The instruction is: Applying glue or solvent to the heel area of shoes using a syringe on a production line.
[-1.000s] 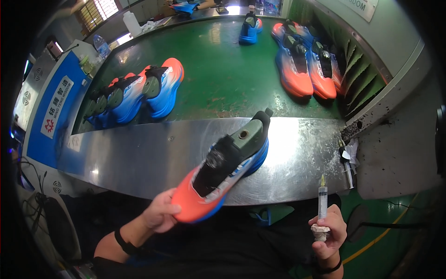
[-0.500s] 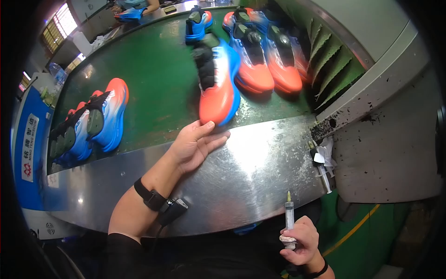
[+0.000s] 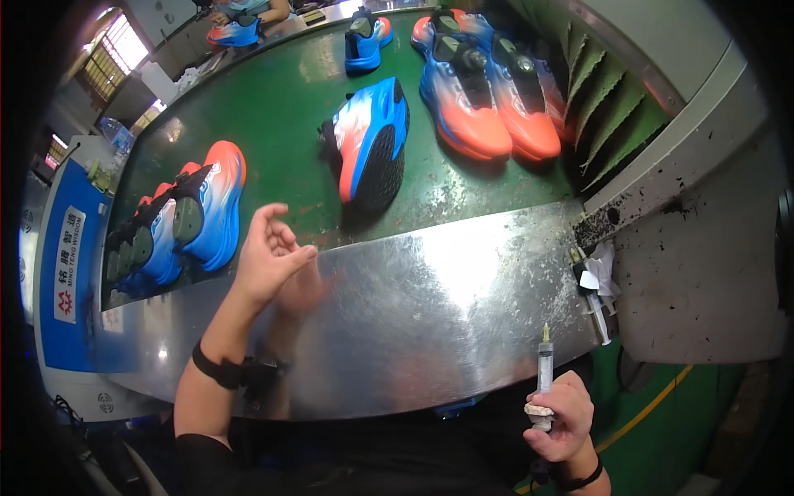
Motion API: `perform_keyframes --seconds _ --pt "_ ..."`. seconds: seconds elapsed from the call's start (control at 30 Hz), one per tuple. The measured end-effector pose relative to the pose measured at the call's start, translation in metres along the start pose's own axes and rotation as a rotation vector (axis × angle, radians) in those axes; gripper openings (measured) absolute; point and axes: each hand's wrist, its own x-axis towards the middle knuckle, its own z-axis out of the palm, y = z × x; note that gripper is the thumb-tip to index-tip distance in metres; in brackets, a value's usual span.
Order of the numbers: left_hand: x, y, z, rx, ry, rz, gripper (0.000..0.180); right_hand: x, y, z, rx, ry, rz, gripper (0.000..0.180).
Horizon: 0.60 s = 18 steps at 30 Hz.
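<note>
My left hand (image 3: 275, 255) hovers over the seam between the green belt and the metal ledge, fingers apart and holding nothing. Beyond it, a blue, white and orange running shoe (image 3: 368, 140) leans on its side, its black-and-blue sole turned toward me. My right hand (image 3: 564, 417) is closed around a clear syringe (image 3: 545, 370) with a yellowish tip pointing away from me. Whitish material sits around the syringe's lower end. Nearest to my left hand on the left stands a row of similar shoes (image 3: 217, 202).
On the green belt (image 3: 281, 132), more shoes (image 3: 467, 99) stand at the right, beside a green strip curtain (image 3: 608, 107), and another shoe (image 3: 364, 41) stands farther back. The metal ledge (image 3: 397, 322) has a second syringe (image 3: 597, 314) at its right end. A co-worker (image 3: 248, 12) handles a shoe at the far end.
My left hand has let go of the running shoe and drawn left. The shoe now rests tilted on its side, sole showing. My right hand keeps the syringe; the whole view has shifted slightly.
</note>
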Motion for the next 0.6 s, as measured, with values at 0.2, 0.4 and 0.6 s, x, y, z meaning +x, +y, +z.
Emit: perform_keyframes --seconds 0.2,0.4,0.6 --pt "0.057 0.012 0.029 0.532 -0.068 -0.02 0.097 -0.014 -0.002 -0.006 -0.05 -0.002 0.042 0.036" --pt "0.093 0.022 0.069 0.75 -0.05 0.124 0.095 -0.042 0.007 -0.019 -0.031 0.059 0.074 0.036" --pt "0.082 0.064 0.097 1.063 -0.082 0.281 0.086 -0.05 0.016 -0.034 -0.021 0.07 0.097 0.036"
